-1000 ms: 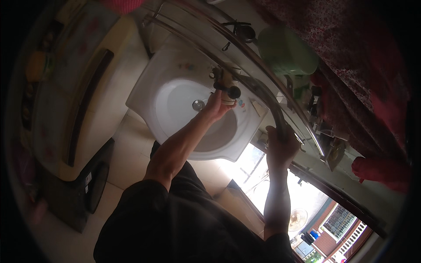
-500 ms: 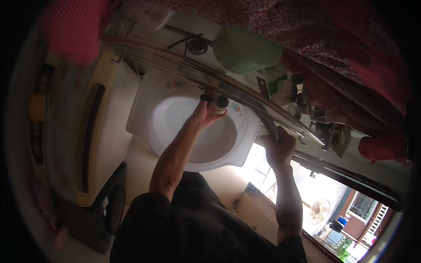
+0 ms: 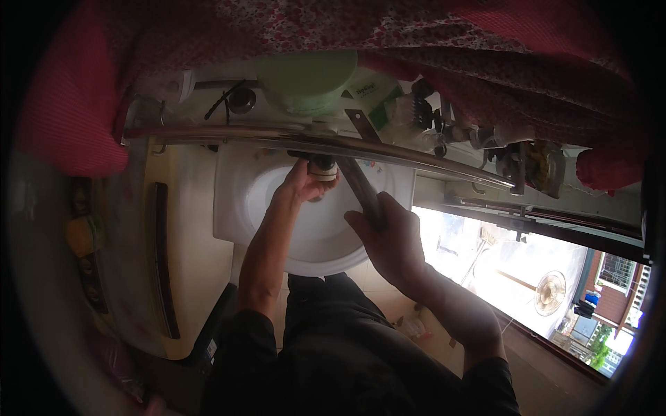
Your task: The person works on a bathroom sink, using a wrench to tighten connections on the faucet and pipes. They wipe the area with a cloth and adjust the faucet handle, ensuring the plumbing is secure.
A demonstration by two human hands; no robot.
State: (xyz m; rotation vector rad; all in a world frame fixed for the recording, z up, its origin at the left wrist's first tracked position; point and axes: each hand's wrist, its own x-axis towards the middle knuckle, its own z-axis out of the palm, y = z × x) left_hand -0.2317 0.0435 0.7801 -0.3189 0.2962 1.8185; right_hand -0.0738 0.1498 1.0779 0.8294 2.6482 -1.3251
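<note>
Long dark bar is what your right hand carries, over the right part of the washbasin. Around it, largest first: a patterned red cloth hangs across the top, the white washbasin lies below, a chrome rail runs across between you and the basin's back edge, and a pale green bowl and a flat strip with a hole show beyond that rail. Your left hand is over the basin, its fingers curled round a dark-and-pale round fitting. Your right fingers wrap the bar's near end, while the thumb seems to stand off to the left of it. As I judge it, the bar could knock the rail, because there is little room beneath it, or slip and strike your left fingers or chip the basin, because that loose thumb would let it twist and the rail hides its far end from you. The long axis slants from your right hand away and to the left, so the far end points toward the fitting. I cannot tell whether the two touch, nor what shape that hidden tip has.
</note>
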